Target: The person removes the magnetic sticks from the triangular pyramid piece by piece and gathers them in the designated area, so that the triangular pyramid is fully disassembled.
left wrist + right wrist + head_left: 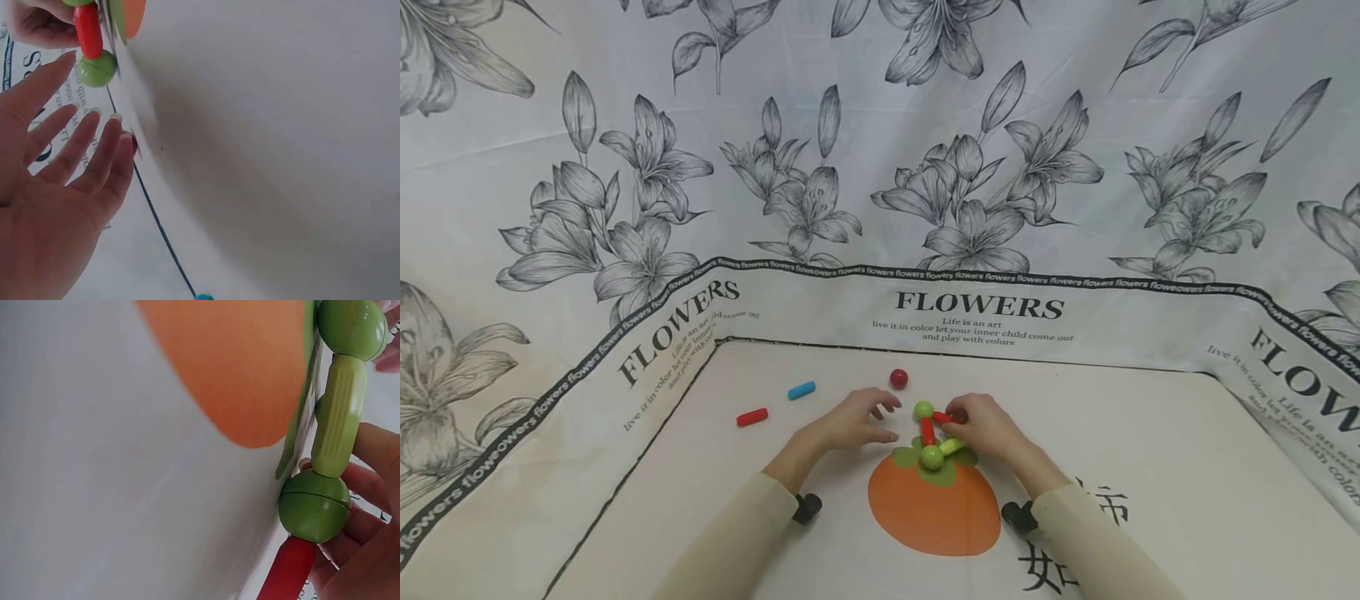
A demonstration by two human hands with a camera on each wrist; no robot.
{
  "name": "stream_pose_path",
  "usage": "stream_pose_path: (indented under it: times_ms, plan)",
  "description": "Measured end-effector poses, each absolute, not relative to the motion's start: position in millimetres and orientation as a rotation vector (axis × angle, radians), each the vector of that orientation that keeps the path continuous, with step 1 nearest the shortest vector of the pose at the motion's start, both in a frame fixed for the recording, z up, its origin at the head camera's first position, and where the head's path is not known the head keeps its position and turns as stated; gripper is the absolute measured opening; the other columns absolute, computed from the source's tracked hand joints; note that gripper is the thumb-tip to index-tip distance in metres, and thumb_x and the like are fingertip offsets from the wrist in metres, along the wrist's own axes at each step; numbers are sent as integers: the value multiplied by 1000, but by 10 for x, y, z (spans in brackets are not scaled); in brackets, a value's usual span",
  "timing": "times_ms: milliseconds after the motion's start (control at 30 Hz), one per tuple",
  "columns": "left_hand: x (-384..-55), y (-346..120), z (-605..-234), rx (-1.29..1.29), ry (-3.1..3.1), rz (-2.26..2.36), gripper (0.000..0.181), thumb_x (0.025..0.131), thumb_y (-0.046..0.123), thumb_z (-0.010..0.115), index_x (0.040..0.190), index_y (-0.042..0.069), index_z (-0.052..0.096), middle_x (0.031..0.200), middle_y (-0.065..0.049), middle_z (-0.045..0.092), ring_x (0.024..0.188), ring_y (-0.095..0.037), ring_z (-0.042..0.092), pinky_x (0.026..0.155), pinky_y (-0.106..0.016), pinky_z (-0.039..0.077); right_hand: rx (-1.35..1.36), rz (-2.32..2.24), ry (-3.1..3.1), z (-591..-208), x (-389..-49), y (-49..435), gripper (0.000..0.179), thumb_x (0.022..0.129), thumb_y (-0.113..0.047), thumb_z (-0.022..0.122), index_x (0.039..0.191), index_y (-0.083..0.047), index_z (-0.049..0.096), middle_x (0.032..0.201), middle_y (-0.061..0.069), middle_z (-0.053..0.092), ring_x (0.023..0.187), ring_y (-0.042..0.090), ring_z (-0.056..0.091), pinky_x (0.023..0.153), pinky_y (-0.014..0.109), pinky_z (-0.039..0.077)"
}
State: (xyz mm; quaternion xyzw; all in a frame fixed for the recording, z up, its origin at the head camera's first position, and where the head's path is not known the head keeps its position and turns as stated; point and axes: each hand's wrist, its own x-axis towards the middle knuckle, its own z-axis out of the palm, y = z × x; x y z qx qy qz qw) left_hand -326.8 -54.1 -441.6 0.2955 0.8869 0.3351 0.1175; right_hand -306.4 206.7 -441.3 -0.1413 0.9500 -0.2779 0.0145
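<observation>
On the mat, a magnetic ball-and-rod frame is joined from green balls [932, 457], red rods [928, 432] and a yellow-green rod [339, 415]. My right hand [988, 427] grips a corner of it, its fingers curled about a green ball [314, 506] that the hand covers in the head view. To the left of the frame, my left hand [856, 419] holds nothing, fingers spread and slightly bent toward it. Another green ball [98, 69] shows near the left fingertips in the left wrist view. A loose red ball [898, 379] lies just beyond the left hand.
Off to the left lie a blue rod [801, 390] and a loose red rod [752, 417]. The pale mat [820, 533] carries a printed orange persimmon [936, 508] and dark characters at right. Flower-printed cloth [977, 317] walls the back and sides.
</observation>
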Motion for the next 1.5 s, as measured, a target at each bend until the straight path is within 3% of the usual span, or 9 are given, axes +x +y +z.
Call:
stream_pose_path:
  times_ms: [167, 433, 733, 1000, 1500]
  plan:
    - [-3296, -406, -4466, 861, 2562, 982, 55, 91, 21, 79, 141, 10, 58, 134, -6, 61, 114, -20, 60, 97, -34, 53, -462, -883, 2950, -4438, -3081, 2060, 7, 88, -10, 78, 94, -6, 77, 85, 0, 71, 80, 16, 60, 79, 37, 54]
    - [-3325, -271, -4498, 892, 2530, 963, 58, 91, 16, 79, 144, 13, 56, 133, -5, 62, 112, -20, 63, 92, -29, 55, -623, -959, 2776, -4403, -3059, 2073, 7, 89, -9, 77, 96, -7, 78, 86, -1, 72, 76, 14, 61, 69, 28, 55]
    - [-3305, -211, -4484, 900, 2484, 976, 40, 90, 5, 78, 128, 12, 69, 119, 2, 68, 100, -17, 66, 86, -26, 56, -698, -973, 2734, -4397, -3025, 2060, 9, 89, -10, 79, 97, -7, 78, 87, -1, 70, 79, 16, 59, 67, 27, 54]
    - [-3317, -225, -4505, 880, 2464, 983, 33, 90, 8, 79, 122, 14, 71, 110, 3, 67, 90, -12, 65, 80, -23, 56, -711, -940, 2735, -4384, -2995, 2026, 10, 89, -10, 79, 99, -8, 79, 89, -3, 71, 81, 15, 59, 70, 26, 54]
    - [-3296, -209, -4472, 837, 2475, 961, 26, 88, 14, 82, 111, 20, 72, 104, 5, 67, 94, -12, 66, 85, -25, 56, -703, -953, 2751, -4343, -2989, 2076, 9, 88, -7, 80, 97, -8, 80, 88, -2, 73, 82, 16, 58, 70, 26, 53]
